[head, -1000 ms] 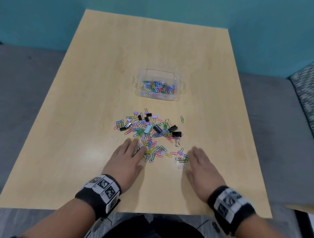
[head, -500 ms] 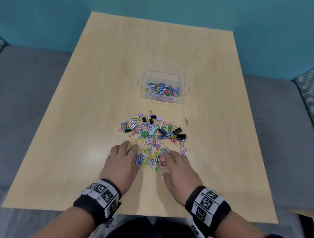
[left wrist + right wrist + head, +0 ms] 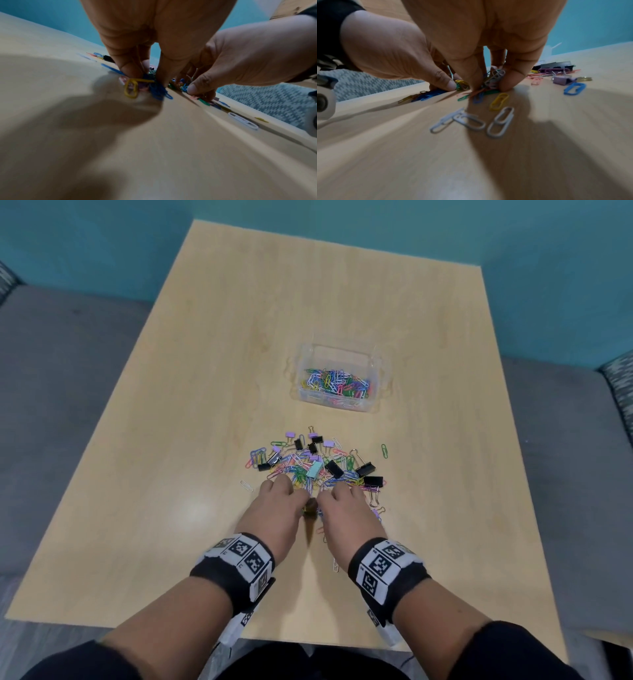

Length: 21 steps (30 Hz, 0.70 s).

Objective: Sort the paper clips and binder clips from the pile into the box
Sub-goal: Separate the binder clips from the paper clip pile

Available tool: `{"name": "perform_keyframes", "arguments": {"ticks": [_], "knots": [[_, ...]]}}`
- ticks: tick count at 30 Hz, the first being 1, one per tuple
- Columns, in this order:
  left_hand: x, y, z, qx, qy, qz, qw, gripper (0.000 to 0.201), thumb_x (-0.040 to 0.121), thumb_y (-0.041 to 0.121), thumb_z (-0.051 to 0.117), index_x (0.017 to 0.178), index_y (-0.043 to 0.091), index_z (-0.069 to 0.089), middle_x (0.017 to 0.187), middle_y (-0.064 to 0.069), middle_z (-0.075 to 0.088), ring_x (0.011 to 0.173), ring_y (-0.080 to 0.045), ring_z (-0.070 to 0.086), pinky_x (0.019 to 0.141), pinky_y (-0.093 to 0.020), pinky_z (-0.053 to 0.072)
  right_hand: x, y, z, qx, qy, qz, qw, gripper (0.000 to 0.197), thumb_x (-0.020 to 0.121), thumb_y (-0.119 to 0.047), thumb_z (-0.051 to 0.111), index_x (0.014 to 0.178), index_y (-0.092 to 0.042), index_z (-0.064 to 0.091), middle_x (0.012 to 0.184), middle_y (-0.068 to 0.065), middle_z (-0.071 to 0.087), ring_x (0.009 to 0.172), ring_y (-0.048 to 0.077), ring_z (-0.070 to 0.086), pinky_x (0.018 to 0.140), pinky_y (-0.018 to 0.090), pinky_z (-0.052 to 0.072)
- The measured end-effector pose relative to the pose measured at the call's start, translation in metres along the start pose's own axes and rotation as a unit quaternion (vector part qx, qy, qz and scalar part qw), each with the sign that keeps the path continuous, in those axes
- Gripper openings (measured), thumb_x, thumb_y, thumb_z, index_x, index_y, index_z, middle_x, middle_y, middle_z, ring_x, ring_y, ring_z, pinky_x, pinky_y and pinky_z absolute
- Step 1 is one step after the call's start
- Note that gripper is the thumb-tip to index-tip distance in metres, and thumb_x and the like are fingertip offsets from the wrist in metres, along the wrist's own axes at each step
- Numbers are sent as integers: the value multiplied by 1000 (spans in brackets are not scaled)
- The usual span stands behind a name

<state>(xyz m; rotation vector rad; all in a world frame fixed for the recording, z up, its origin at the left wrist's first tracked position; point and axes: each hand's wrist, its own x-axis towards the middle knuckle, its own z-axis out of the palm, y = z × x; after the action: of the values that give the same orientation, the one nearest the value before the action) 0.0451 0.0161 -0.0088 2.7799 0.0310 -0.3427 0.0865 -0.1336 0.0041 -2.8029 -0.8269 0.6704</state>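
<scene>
A pile of coloured paper clips and black, purple and teal binder clips (image 3: 318,463) lies mid-table. Behind it stands a clear plastic box (image 3: 337,378) with several paper clips inside. Both hands are side by side at the pile's near edge. My left hand (image 3: 277,508) has its fingers curled down and pinches a bunch of blue and yellow paper clips (image 3: 145,86) against the table. My right hand (image 3: 346,508) pinches another bunch of paper clips (image 3: 489,81) between thumb and fingers. A few white clips (image 3: 471,121) lie loose just behind the right hand.
The wooden table (image 3: 171,474) is ringed by grey seating (image 3: 51,371) and a teal wall. A lone white clip (image 3: 246,485) lies left of the pile and a green one (image 3: 384,450) to its right. The table's near edge is close to my wrists.
Both hands went from lying flat and apart to drawn together at the pile's near edge, fingers now curled, raking paper clips into bunches between them.
</scene>
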Motion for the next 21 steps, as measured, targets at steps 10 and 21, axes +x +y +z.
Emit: {"name": "perform_keyframes", "arguments": {"ticks": [10,21], "knots": [[10,-8,-13,-150,-59,-96,982,17,81,6,51,74,21,56,84,3,51,73,-21,54,62,-29,42,7,18,-12,121,-27,40,991,22,86,-8,56,81,-19,38,91,1,45,82,22,42,63,32,31],[39,-28,-62,-573,-156,-235,769,24,77,-6,69,66,15,63,56,-2,55,45,-15,53,56,-31,37,31,47,-61,563,-134,167,798,19,79,4,62,80,-14,56,55,4,57,43,19,53,54,36,38]]}}
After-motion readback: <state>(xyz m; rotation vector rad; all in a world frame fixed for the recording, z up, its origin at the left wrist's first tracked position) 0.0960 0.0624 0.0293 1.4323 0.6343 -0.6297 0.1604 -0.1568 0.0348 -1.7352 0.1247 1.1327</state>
